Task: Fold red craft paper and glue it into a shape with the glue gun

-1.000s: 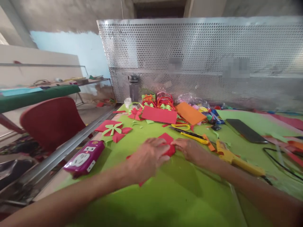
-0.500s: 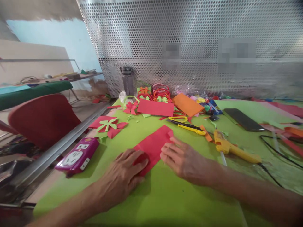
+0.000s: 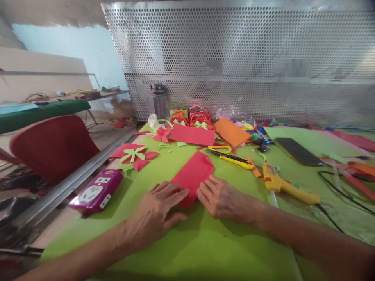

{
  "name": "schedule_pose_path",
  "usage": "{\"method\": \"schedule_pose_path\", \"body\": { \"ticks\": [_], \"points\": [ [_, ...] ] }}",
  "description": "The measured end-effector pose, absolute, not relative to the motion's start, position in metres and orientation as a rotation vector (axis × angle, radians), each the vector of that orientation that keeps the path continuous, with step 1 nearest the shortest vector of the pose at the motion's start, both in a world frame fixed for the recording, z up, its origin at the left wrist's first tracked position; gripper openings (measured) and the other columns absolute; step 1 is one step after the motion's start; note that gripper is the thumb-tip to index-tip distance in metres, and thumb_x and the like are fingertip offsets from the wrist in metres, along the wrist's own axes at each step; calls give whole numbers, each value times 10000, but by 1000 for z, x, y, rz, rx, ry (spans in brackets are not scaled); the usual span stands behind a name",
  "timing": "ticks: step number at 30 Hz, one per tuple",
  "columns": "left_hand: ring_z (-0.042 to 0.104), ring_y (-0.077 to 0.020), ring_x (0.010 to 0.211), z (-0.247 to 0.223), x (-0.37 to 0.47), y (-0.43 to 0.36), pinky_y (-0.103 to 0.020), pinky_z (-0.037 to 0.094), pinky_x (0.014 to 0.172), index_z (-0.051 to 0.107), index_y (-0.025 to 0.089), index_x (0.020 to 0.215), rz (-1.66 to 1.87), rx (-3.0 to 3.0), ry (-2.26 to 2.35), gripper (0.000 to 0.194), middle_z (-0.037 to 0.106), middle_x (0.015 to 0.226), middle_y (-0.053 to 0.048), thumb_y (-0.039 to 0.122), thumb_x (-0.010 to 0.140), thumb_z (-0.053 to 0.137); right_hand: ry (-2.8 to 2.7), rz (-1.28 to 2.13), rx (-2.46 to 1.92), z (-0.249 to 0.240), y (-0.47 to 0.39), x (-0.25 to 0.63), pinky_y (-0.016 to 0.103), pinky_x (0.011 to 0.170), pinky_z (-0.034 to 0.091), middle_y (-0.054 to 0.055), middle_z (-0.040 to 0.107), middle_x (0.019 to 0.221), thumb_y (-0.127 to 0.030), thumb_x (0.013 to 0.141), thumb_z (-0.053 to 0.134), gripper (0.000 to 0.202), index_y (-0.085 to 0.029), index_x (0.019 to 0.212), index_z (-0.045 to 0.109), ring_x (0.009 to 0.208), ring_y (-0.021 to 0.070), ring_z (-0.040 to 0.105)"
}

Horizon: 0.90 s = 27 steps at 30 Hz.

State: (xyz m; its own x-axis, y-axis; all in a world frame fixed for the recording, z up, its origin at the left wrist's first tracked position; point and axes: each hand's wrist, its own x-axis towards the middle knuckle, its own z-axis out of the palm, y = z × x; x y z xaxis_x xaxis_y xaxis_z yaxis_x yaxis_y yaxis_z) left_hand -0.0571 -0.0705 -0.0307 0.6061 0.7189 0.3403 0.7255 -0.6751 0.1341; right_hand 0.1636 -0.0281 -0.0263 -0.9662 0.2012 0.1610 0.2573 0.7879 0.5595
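Note:
A red craft sheet [image 3: 193, 173] lies slanted on the green tabletop sheet [image 3: 205, 249], its far right corner folded over. My left hand [image 3: 159, 208] rests on the near left part of the sheet, fingers stretched out and thumb apart. At the right edge, my right hand [image 3: 218, 197] has its bent fingers pressed together on the red sheet; the fingertips are partly hidden. Beyond the sheet lie yellow-handled scissors [image 3: 219, 149] and a yellow cutter knife [image 3: 236, 162]. A yellow glue gun [image 3: 288, 189] is to the right of my right hand.
A purple power strip [image 3: 98, 191] and cut-out flower shapes [image 3: 134, 154] lie on the left. At the back are small red baskets [image 3: 200, 114], an orange sheet [image 3: 231, 132], another red piece [image 3: 192, 135] and a bottle [image 3: 159, 103]. A phone [image 3: 298, 151] and black cable [image 3: 345, 191] occupy the right.
The red sheet has turned to a steeper slant. My right hand has moved slightly nearer along its right edge, and the folded far right corner now shows uncovered.

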Motion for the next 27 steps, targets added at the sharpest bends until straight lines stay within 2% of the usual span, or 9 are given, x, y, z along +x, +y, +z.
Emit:
{"method": "schedule_pose_path", "body": {
  "ticks": [2, 5, 8, 10, 14, 18, 21, 27],
  "points": [
    [549, -232, 872, -29, -54, -72, -390, 465, 736, 602, 198, 1091, -611, -2728, -1214, 328, 614, 1015, -90, 350, 801, 599, -2850, -876, -392, -29, -27, 164, 346, 611, 356, 80, 576, 716, -53, 862, 379, 196, -77, 908, 568, 656, 178, 516],
    [537, -186, 740, -28, -45, -72, -321, 426, 643, 661, 218, 885, -653, -2648, -1118, 133, 614, 835, -51, 211, 836, 538, -2826, -769, -410, -34, -26, 165, 341, 626, 344, 71, 566, 737, -85, 868, 398, 160, -105, 856, 556, 673, 174, 499],
    [504, -153, 635, -31, -39, -71, -287, 381, 584, 618, 181, 656, -678, -2666, -1069, 241, 565, 677, -29, 139, 847, 478, -2870, -539, -541, -36, -31, 165, 317, 631, 339, 63, 577, 767, -95, 847, 441, 131, -130, 833, 566, 710, 176, 505],
    [497, -142, 616, -35, -37, -70, -281, 379, 586, 576, 162, 598, -704, -2721, -1076, 266, 549, 648, -24, 142, 846, 482, -2890, -240, -773, -31, -37, 165, 283, 600, 326, 42, 592, 768, -104, 831, 473, 123, -159, 835, 583, 707, 163, 519],
    [524, -147, 673, -38, -39, -69, -282, 404, 630, 595, 158, 671, -784, -2813, -1114, 229, 575, 701, -33, 137, 860, 467, -2816, 423, -1251, -13, -47, 164, 238, 545, 294, -7, 636, 692, -215, 833, 512, 138, -224, 869, 645, 592, 121, 520],
    [521, -147, 660, -35, -40, -69, -274, 410, 603, 602, 157, 704, -759, -2874, -1138, 249, 574, 707, -39, 105, 870, 424, -2679, 883, -1380, -4, -50, 166, 216, 476, 252, -41, 577, 569, -218, 798, 520, 168, -234, 874, 669, 479, 89, 393],
    [526, -144, 666, -35, -42, -68, -270, 425, 602, 607, 164, 749, -778, -2912, -1133, 227, 589, 747, -41, 108, 874, 425, -2570, 1074, -1373, -7, -50, 170, 208, 452, 234, -53, 527, 539, -235, 796, 510, 172, -216, 865, 667, 474, 80, 342],
    [548, -153, 708, -42, -45, -66, -266, 456, 604, 624, 174, 835, -853, -2918, -1075, 173, 615, 817, -56, 124, 864, 461, -2400, 1296, -1344, -13, -49, 170, 194, 424, 220, -79, 425, 490, -243, 804, 506, 240, -229, 994, 652, 461, 70, 316]
  ]
}}
